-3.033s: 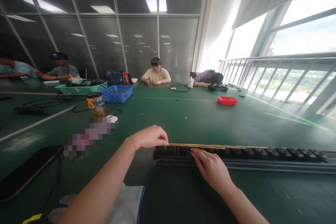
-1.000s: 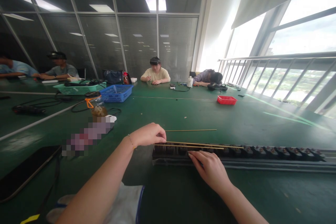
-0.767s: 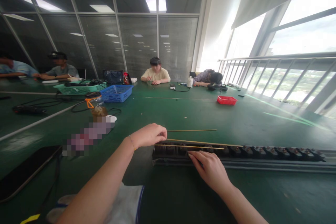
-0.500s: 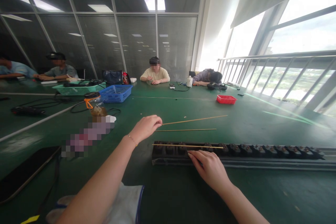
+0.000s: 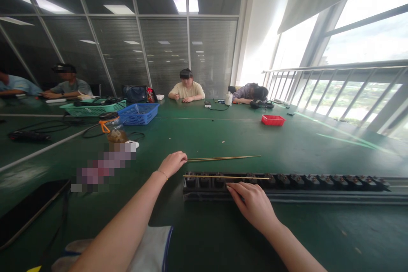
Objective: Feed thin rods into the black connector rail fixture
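Note:
My left hand (image 5: 172, 164) pinches one end of a thin wooden stick (image 5: 255, 156), which reaches rightward low over the green table. A second thin stick runs almost alongside it, so the two nearly overlap. Across the top of a long black rack (image 5: 204, 196) lies another thin stick (image 5: 237, 177). My right hand (image 5: 253, 200) rests at the rack's near edge, fingers closed together with the tips against it; whatever they pinch is hidden. Small dark parts (image 5: 296, 179) with metal pins sit in a row along the rack.
Left of me are a dark phone-like slab (image 5: 35, 206), a jar with an orange strap (image 5: 111, 127), a blue basket (image 5: 140, 114) and a green basket (image 5: 92, 109). A red tray (image 5: 273, 120) stands farther off. Grey-white cloth (image 5: 153, 246) lies under my left arm. Several people sit across the table.
My left hand has come down and slightly left, lowering its stick from a raised slant to nearly level beside the other stick. My right hand stays at the rack.

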`<state>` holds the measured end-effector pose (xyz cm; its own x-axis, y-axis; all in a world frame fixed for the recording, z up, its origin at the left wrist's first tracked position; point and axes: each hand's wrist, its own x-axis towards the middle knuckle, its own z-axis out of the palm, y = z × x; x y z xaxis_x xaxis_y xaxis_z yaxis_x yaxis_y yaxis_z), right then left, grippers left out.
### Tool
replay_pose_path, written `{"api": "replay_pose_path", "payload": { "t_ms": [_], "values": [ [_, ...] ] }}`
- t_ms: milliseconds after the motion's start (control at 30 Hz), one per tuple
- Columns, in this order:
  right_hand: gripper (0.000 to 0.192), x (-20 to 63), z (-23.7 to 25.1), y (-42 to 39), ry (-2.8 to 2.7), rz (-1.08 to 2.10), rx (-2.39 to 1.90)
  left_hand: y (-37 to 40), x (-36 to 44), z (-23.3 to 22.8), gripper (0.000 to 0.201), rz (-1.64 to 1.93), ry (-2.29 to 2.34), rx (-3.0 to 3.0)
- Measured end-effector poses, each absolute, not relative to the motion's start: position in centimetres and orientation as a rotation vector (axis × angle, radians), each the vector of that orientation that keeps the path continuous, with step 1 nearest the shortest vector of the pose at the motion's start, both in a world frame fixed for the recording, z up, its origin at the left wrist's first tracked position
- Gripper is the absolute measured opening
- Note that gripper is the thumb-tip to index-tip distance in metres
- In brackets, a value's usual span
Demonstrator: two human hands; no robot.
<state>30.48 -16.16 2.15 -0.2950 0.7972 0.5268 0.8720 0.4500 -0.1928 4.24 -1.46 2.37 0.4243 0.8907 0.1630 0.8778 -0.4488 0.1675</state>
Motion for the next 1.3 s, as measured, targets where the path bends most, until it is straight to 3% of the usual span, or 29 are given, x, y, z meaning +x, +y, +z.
{"api": "replay_pose_path", "payload": {
  "t_ms": [133, 300, 500, 767, 1000, 1300],
  "values": [
    [0.028, 30.5, 2.2, -16.2, -2.148, -0.164, -1.397, -1.5, 4.3, 3.2, 0.021, 0.537, 1.625, 2.554],
    [0.028, 30.5, 2.1, -16.2, -2.151, -0.154, -1.398, -3.2, 5.0, 8.4, 0.03, 0.873, 1.573, 2.378],
    [0.031, 30.5, 2.2, -16.2, -2.152, -0.184, -1.383, -8.1, 7.1, 12.8, 0.024, 0.26, 1.109, 2.559],
    [0.033, 30.5, 2.2, -16.2, -2.136, -0.186, -1.376, -9.3, 8.7, 11.6, 0.014, 0.098, 1.167, 2.694],
    [0.031, 30.5, 2.2, -16.2, -2.146, -0.165, -1.372, -6.4, 5.5, 12.1, 0.017, 0.364, 1.445, 2.677],
    [0.033, 30.5, 2.2, -16.2, -2.148, -0.171, -1.362, -2.3, 4.7, 5.2, 0.016, 0.225, 1.536, 2.553]
  ]
}}
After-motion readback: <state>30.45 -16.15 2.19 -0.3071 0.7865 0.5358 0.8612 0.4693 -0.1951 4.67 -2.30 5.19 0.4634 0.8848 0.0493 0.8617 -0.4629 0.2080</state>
